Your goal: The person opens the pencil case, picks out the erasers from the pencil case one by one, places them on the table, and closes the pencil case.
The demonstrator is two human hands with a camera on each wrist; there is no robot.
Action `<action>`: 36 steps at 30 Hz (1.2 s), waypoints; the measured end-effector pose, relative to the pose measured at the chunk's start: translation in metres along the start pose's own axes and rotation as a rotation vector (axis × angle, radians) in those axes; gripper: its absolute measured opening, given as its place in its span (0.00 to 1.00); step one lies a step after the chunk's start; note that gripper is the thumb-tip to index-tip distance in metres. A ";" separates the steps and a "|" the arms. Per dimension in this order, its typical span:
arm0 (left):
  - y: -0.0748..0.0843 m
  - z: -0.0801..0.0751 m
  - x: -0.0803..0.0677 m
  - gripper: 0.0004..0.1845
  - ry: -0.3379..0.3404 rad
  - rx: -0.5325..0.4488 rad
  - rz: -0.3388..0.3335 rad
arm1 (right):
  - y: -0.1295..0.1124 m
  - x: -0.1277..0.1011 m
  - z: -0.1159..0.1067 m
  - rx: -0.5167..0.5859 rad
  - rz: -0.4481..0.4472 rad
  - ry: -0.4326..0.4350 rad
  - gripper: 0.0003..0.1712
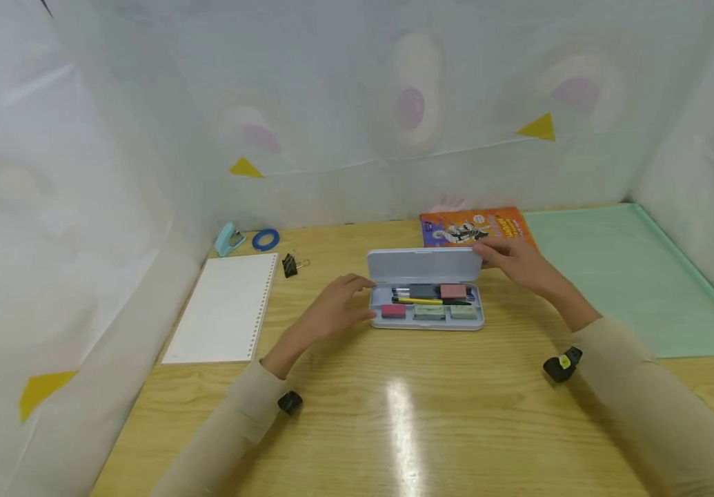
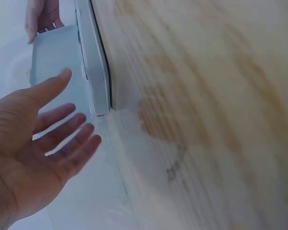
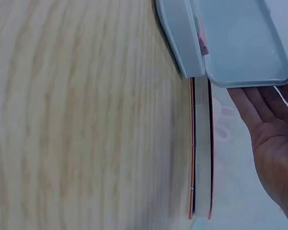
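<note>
A pale blue pencil case [image 1: 428,326] lies on the table with its lid [image 1: 425,266] raised. Inside are pens, a yellow-and-black pen [image 1: 421,301], a pink eraser [image 1: 393,311] and several other small blocks. My right hand [image 1: 521,266] pinches the lid at its right end; in the right wrist view, the fingers [image 3: 265,106] pass behind the lid's edge. At the case's left end is my left hand [image 1: 333,308], thumb and fingers spread. The left wrist view has that hand [image 2: 43,148] beside the case, gripping nothing; contact is hard to tell.
A spiral-punched white pad [image 1: 223,308] lies at left, with a light blue stapler [image 1: 228,239], a blue tape ring [image 1: 265,239] and a black binder clip [image 1: 290,266] near it. An orange book [image 1: 477,224] sits behind the case. At right is a green mat [image 1: 636,283].
</note>
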State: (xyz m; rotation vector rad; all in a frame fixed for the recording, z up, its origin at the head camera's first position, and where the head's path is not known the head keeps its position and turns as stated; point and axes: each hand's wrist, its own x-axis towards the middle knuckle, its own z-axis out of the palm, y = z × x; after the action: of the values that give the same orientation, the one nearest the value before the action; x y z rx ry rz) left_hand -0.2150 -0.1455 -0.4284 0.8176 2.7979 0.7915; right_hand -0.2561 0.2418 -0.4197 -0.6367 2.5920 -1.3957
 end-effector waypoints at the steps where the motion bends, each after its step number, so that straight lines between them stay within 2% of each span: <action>1: 0.000 0.001 0.003 0.31 -0.011 -0.002 0.019 | 0.002 0.002 0.000 0.028 0.001 0.011 0.28; 6: 0.002 0.006 0.017 0.39 -0.112 0.024 0.071 | 0.013 0.013 0.006 0.116 -0.005 0.072 0.27; 12: 0.003 0.011 0.025 0.44 -0.194 0.040 0.089 | 0.022 0.026 0.017 -0.075 0.049 0.168 0.27; 17: 0.005 0.011 0.027 0.48 -0.221 0.057 0.060 | 0.017 0.030 0.021 -0.056 0.124 0.129 0.29; 21: 0.005 0.010 0.028 0.50 -0.228 0.065 0.027 | 0.013 0.030 0.020 -0.123 0.170 0.099 0.30; 25: 0.004 0.009 0.029 0.50 -0.238 0.070 0.013 | 0.013 0.026 0.016 -0.178 0.128 0.073 0.25; 28: 0.002 0.008 0.031 0.50 -0.246 0.077 0.014 | 0.012 0.017 0.013 -0.217 0.084 0.109 0.20; 31: 0.002 0.008 0.033 0.49 -0.251 0.086 0.008 | 0.009 0.007 0.013 -0.207 0.051 0.141 0.16; 36: 0.004 0.008 0.035 0.49 -0.255 0.068 -0.019 | 0.001 -0.002 0.018 -0.141 -0.029 0.051 0.10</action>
State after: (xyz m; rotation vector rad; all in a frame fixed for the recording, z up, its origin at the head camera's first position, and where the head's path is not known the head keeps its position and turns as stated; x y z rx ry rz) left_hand -0.2404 -0.1207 -0.4318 0.8366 2.6137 0.5484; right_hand -0.2488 0.2296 -0.4313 -0.6676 2.7509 -1.2618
